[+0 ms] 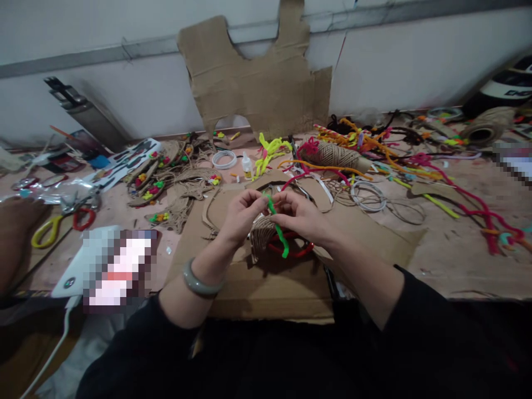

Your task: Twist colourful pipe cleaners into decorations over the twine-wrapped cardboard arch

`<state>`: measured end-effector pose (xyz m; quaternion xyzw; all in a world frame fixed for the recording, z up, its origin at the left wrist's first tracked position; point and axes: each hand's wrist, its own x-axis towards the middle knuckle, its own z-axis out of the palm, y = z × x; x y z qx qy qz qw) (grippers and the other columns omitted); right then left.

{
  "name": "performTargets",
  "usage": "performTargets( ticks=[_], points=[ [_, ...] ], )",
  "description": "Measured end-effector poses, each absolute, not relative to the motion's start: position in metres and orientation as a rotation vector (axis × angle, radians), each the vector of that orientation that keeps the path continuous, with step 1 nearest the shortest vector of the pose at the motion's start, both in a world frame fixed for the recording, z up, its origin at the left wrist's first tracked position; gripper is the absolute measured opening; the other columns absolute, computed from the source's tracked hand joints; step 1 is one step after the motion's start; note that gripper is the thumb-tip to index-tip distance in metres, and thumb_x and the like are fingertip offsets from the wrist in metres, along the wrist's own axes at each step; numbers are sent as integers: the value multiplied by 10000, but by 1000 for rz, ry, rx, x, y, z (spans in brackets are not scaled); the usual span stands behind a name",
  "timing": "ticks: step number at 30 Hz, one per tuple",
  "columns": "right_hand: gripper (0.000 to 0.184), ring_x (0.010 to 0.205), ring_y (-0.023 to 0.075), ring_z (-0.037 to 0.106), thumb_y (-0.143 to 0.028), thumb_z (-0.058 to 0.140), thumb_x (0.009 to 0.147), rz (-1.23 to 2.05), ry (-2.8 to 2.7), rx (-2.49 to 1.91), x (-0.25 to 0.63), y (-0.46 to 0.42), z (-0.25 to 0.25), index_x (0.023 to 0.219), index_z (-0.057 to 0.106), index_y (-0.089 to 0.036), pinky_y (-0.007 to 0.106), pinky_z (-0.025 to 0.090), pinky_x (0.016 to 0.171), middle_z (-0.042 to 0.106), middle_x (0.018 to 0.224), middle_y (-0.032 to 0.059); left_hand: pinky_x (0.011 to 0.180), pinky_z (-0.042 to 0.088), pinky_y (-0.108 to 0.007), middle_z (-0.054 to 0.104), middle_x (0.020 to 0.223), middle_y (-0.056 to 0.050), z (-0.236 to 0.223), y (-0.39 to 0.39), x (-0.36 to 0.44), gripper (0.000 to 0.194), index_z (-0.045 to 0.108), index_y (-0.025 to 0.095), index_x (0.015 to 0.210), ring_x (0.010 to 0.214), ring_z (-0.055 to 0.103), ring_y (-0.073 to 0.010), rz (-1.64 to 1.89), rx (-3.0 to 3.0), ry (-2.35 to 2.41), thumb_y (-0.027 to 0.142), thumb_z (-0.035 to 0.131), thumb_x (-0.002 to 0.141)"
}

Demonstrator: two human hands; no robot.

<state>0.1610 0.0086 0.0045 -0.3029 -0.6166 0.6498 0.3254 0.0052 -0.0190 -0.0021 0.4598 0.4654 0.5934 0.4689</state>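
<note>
Between my two hands is a length of bright green yarn (281, 234), its loose end dangling toward me. My left hand (245, 213), with a bangle (201, 279) on its wrist, pinches the yarn near its top. My right hand (301, 213) is closed on the same yarn just beside it, thumb and forefinger together. Below the fingers lies a piece wrapped in brown twine (261, 238). Red-handled scissors (297, 248) lie partly hidden under my right hand. Brown cardboard (286, 293) is spread beneath it all.
Cut cardboard (257, 83) leans on the wall. Colored cords (357, 133), a twine spool (332, 155), white rings (224, 160) and a small glue bottle (246, 165) lie behind. Twine pieces (153, 185), yellow-and-red scissors (62, 224) and a power bank (85, 260) are left. Another person's arm (19, 238) rests there.
</note>
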Motion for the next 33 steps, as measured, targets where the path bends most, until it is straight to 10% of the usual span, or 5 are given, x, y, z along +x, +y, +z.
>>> performTargets(
  ticks=[12,26,33],
  points=[
    [129,418,40,331,-307,619,765,1728,-1519,-876,166,14,9,754,552,-197,201,224,403,442,545,-81,569,463,-232,639,669,23,2,-20,6,337,648,173,814,559,550,-83,1473,1108,1048,367,840,615],
    [197,591,100,429,-321,506,861,1157,-1972,-800,168,11,6,752,594,-183,243,334,560,497,621,-27,549,419,-198,608,546,18,3,-23,6,240,678,146,669,523,523,-70,1379,986,1028,312,833,594],
    [278,481,81,410,-421,513,826,1590,-1744,-823,168,7,9,660,494,-199,224,320,460,475,555,-36,541,431,-185,630,603,11,6,-26,7,275,668,146,674,545,536,-65,1297,885,912,313,862,573]
  ],
)
